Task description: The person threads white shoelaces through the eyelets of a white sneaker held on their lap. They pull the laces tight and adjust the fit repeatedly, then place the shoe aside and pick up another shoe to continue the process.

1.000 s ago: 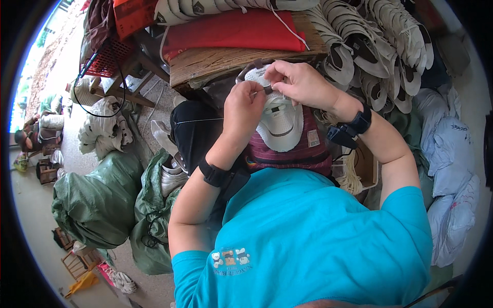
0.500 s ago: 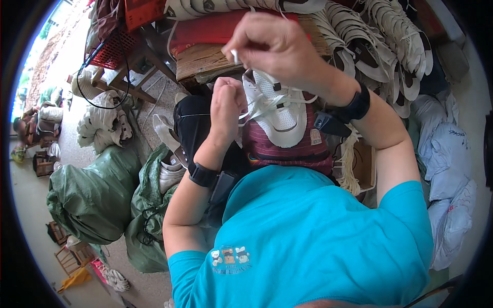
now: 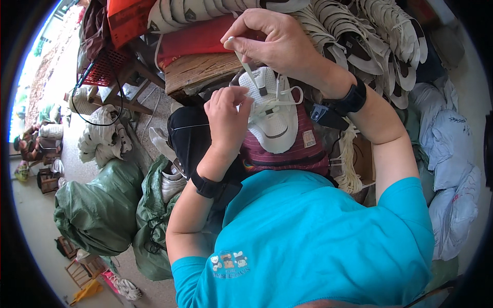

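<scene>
A white mesh sneaker rests toe toward me on maroon striped cloth over my lap. Its white shoelace runs up from the upper, pulled taut. High above the shoe's collar, my right hand pinches the lace's end between thumb and forefinger. Another stretch of lace loops out at the shoe's right side. My left hand is at the sneaker's left edge, with its fingers bent and close together. Whatever lies between those fingertips is hidden.
A wooden bench stands just beyond the shoe, with stacked white shoe uppers behind and right. Green sacks lie to the left. A box with cream laces is by my right side, near pale sacks.
My right hand has risen slightly, drawing a longer stretch of lace up from the shoe. My left hand has loosened from a fist and sits lower at the shoe's left edge.
</scene>
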{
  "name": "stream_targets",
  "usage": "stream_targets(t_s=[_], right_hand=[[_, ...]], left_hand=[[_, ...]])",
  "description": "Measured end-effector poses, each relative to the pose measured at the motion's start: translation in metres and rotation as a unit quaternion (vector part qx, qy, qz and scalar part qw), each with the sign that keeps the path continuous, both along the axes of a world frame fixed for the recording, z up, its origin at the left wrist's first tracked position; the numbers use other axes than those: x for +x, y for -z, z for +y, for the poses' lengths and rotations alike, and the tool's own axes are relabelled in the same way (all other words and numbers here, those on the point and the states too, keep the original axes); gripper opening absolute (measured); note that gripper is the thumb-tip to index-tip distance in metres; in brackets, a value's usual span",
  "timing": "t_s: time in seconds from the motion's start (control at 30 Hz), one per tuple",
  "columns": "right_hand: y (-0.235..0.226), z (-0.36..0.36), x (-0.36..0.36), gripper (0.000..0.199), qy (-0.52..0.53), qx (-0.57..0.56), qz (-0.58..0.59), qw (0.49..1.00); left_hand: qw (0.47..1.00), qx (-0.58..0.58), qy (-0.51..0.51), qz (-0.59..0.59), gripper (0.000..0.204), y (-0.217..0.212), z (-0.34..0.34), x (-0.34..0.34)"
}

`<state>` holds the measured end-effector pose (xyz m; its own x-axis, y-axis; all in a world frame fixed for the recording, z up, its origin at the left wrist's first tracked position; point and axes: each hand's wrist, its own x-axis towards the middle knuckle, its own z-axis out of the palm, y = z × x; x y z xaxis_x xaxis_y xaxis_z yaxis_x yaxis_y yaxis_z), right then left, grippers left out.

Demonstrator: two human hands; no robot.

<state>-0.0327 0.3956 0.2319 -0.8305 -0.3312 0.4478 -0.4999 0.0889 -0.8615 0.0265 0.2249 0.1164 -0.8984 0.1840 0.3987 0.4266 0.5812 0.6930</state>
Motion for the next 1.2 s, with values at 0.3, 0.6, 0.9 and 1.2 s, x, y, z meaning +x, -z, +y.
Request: stream_targets(t_s=[0.3, 0.6, 0.9, 1.2], right_hand=[[0.008, 0.013, -0.002, 0.014, 0.008, 0.018, -0.016, 1.000], [0.060, 0.057, 0.041, 0.018, 0.055, 0.306, 0.180, 0.933], [0.096, 0.050, 0.061, 0.020, 0.164, 0.416, 0.271, 0.852], [0.103, 0.044, 0.060, 0.018, 0.161, 0.372, 0.188, 0.895]], left_hand=[[0.994, -0.088, -0.042, 0.052, 0.008, 0.001, 0.013, -0.008], [0.993, -0.109, -0.033, 0.042, 0.006, -0.003, 0.016, -0.012], [0.999, -0.051, 0.019, 0.000, 0.008, -0.002, 0.018, -0.011], [0.994, -0.096, -0.045, 0.031, 0.007, 0.005, 0.023, -0.011]])
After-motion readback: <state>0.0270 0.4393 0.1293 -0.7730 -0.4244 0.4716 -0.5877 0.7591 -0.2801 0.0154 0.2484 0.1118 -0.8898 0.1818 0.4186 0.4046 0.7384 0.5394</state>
